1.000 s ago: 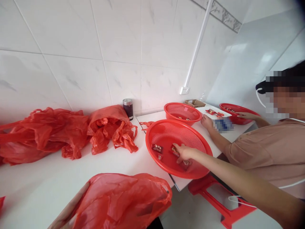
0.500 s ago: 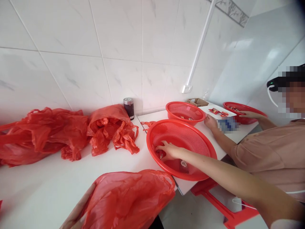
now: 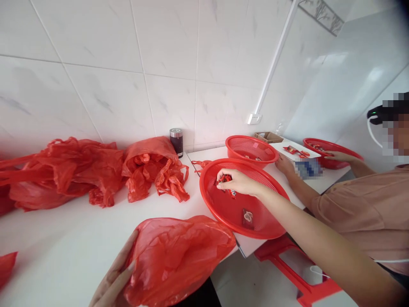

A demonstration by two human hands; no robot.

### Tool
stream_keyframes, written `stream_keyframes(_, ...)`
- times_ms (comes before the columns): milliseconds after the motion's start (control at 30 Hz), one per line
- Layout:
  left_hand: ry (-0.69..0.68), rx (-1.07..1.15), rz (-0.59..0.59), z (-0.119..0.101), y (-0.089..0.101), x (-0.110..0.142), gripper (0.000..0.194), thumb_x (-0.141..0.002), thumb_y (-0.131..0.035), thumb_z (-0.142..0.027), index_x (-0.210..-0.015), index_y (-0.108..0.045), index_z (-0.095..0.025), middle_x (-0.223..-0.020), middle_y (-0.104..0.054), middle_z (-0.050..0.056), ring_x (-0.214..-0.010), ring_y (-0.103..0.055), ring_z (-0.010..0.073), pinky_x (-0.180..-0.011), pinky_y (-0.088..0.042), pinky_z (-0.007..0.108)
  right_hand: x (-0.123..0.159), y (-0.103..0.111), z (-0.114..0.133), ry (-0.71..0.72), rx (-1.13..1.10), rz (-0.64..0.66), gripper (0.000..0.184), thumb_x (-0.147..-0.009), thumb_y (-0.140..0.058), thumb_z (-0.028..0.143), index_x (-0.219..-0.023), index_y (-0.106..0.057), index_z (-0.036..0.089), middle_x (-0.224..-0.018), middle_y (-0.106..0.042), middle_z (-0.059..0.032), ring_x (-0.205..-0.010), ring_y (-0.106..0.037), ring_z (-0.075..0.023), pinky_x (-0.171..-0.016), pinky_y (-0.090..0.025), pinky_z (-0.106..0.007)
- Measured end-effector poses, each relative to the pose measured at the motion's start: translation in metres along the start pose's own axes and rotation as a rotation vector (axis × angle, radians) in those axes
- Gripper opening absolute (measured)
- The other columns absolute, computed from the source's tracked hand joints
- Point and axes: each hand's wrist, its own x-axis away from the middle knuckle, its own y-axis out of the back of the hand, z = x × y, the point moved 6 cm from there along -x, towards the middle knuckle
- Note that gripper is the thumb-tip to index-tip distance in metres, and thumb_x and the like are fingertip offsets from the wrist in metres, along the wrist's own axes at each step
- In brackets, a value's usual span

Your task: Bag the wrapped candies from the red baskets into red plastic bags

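Note:
My left hand (image 3: pixel 118 268) grips the side of a thin red plastic bag (image 3: pixel 179 260), its wide mouth facing the basket. Over the large red perforated basket (image 3: pixel 206 200), my right hand (image 3: pixel 241 182) is closed around several small red-wrapped packets (image 3: pixel 225 178), raised off the basket floor. One of them, with white and blue print, hangs below the fingers. A flat dark-red packet (image 3: pixel 248 217) with a pale design lies in the basket's near part.
Heaped red plastic bags (image 3: pixel 70 175) and a stuffed red bag (image 3: pixel 147 149) lie left. A dark tumbler (image 3: pixel 176 144) stands by the wall. Farther right are a second red basket (image 3: pixel 236 149), a white board (image 3: pixel 284 149) and a co-worker (image 3: pixel 364 204). A red stool (image 3: pixel 287 260) stands below.
My right hand has risen from the basket's floor with several packets now visible in its grasp. My left hand still holds the bag, and the view has shifted slightly.

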Motion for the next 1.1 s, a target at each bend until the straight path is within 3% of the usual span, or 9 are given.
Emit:
stream_keyframes(133, -0.041, 0.001, 0.035, 0.005, -0.006, -0.001, 0.068, -0.069, -0.073, -0.033, -0.133, -0.052, -0.039, -0.141, -0.053, 0.000, -0.126, -0.049, 0.0325, -0.085, -0.056, 0.029, 0.024, -0.058, 0.083, 0.235, -0.530, 0.322, 0.027, -0.079, -0.066, 0.036, -0.098, -0.054, 0.021, -0.088, -0.062, 0.0004, -0.077, -0.062, -0.0117, -0.071, -0.050, -0.024)
stream_keyframes(200, -0.058, -0.008, 0.046, 0.006, -0.009, 0.001, 0.067, -0.071, -0.072, -0.033, -0.134, -0.050, -0.039, -0.140, -0.053, 0.000, -0.128, -0.047, 0.0315, -0.089, -0.054, 0.030, 0.028, -0.104, 0.100, 0.218, -0.402, 0.456, 0.028, -0.075, -0.070, 0.036, -0.096, -0.058, 0.021, -0.087, -0.061, 0.0005, -0.078, -0.062, -0.0136, -0.073, -0.050, -0.027)
stream_keyframes(300, -0.125, -0.070, 0.020, 0.001, -0.011, 0.005, 0.066, -0.072, -0.072, -0.035, -0.134, -0.049, -0.039, -0.143, -0.050, -0.002, -0.133, -0.041, 0.0303, -0.097, -0.049, 0.031, 0.024, -0.132, 0.105, 0.229, -0.046, 0.353, 0.051, -0.066, -0.076, 0.046, -0.112, -0.061, 0.027, -0.110, -0.058, -0.0056, -0.100, -0.058, -0.0241, -0.084, -0.047, -0.038)
stream_keyframes(433, -0.283, -0.244, -0.086, -0.009, 0.000, 0.012, 0.067, -0.074, -0.071, -0.040, -0.136, -0.046, -0.042, -0.149, -0.042, -0.004, -0.137, -0.033, 0.0295, -0.111, -0.032, 0.039, 0.024, -0.083, 0.089, 0.297, -0.129, 0.196, 0.046, -0.081, -0.063, 0.050, -0.122, -0.054, 0.030, -0.114, -0.060, -0.0045, -0.104, -0.058, -0.0192, -0.088, -0.046, -0.033)
stream_keyframes(567, -0.320, -0.342, -0.171, -0.009, 0.025, 0.012, 0.072, -0.073, -0.071, -0.047, -0.137, -0.040, -0.046, -0.148, -0.042, -0.004, -0.136, -0.036, 0.0296, -0.109, -0.035, 0.039, 0.030, -0.028, 0.005, -0.065, 0.264, 0.055, 0.039, -0.083, -0.060, 0.036, -0.120, -0.056, 0.026, -0.118, -0.058, -0.0088, -0.103, -0.058, -0.0220, -0.086, -0.044, -0.035)
stream_keyframes(667, -0.244, -0.268, -0.153, -0.002, 0.042, 0.006, 0.076, -0.067, -0.076, -0.046, -0.135, -0.043, -0.046, -0.141, -0.051, -0.003, -0.129, -0.044, 0.0304, -0.080, -0.056, 0.023, 0.043, -0.033, -0.067, -0.385, 0.430, 0.229, 0.065, -0.062, -0.077, 0.029, -0.123, -0.055, 0.020, -0.111, -0.059, -0.0140, -0.087, -0.063, -0.0259, -0.070, -0.047, -0.034)
stream_keyframes(767, -0.145, -0.139, -0.058, 0.003, 0.048, 0.001, 0.068, -0.065, -0.078, -0.041, -0.128, -0.053, -0.039, -0.123, -0.065, 0.001, -0.110, -0.060, 0.0287, -0.068, -0.059, 0.023, 0.045, -0.047, -0.096, -0.401, 0.372, 0.289, 0.046, -0.057, -0.077, 0.020, -0.100, -0.063, 0.017, -0.088, -0.063, -0.0060, -0.068, -0.062, -0.0186, -0.057, -0.043, -0.026)
stream_keyframes(900, -0.041, -0.042, -0.041, 0.007, 0.052, 0.001, 0.037, -0.059, -0.084, -0.032, -0.094, -0.071, -0.025, -0.095, -0.073, 0.000, -0.070, -0.066, 0.0161, -0.060, -0.057, 0.021, 0.032, -0.036, -0.077, -0.298, 0.277, 0.238, 0.020, -0.063, -0.074, 0.019, -0.075, -0.058, 0.016, -0.075, -0.061, -0.0010, -0.063, -0.058, -0.0140, -0.054, -0.040, -0.022)
stream_keyframes(1100, -0.086, -0.058, -0.004, -0.001, 0.041, 0.009, 0.022, -0.070, -0.078, -0.030, -0.089, -0.071, -0.023, -0.095, -0.073, 0.000, -0.075, -0.066, 0.0139, -0.073, -0.057, 0.021, 0.029, -0.035, 0.047, 0.131, -0.134, 0.057, 0.021, -0.090, -0.050, 0.040, -0.098, -0.051, 0.020, -0.094, -0.059, -0.0025, -0.070, -0.058, -0.0108, -0.063, -0.048, -0.024)
